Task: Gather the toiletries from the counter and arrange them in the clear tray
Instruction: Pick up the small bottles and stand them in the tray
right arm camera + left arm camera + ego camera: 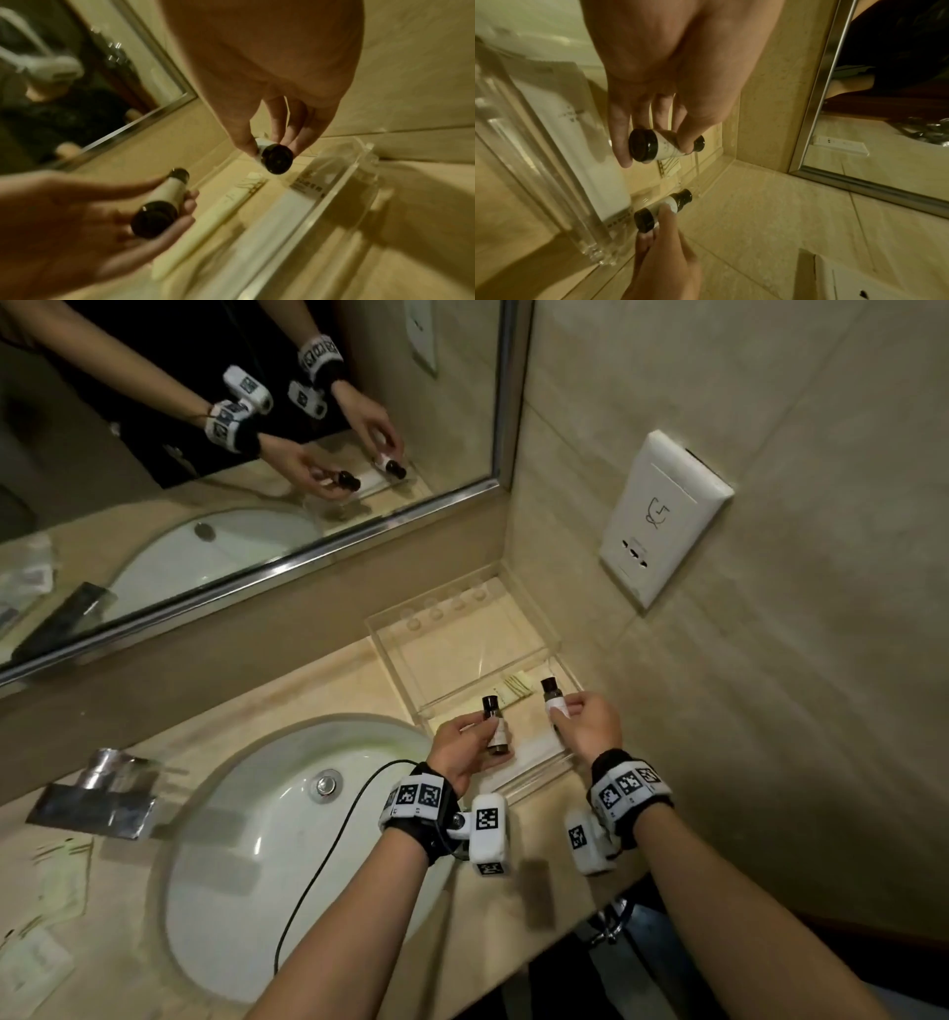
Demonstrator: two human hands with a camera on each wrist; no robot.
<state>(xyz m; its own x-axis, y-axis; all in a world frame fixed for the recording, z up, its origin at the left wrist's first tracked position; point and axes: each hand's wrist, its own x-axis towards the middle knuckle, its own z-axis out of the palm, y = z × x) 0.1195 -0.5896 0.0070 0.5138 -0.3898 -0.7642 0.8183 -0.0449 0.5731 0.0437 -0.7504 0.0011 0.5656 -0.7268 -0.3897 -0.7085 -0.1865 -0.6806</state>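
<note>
Two small dark bottles with white labels are held above the clear tray (395,670) in the counter's back right corner. My left hand (480,737) grips one bottle (495,729) over the tray's near left part, thumb on top and fingers below; it also shows as the bottle (659,147). My right hand (562,716) pinches the other bottle (553,697) by its body, cap pointing away, seen closer as the bottle (272,156). Inside the tray lie a yellowish packet (516,685), a flat white packet (534,747) and a long cream packet (205,227).
A white oval sink (246,891) lies left of the tray, with a chrome faucet (102,793) behind it. Several pale packets (51,891) lie on the counter at far left. A black cable (328,839) crosses the basin. Mirror (205,428) behind, wall plate (662,516) to the right.
</note>
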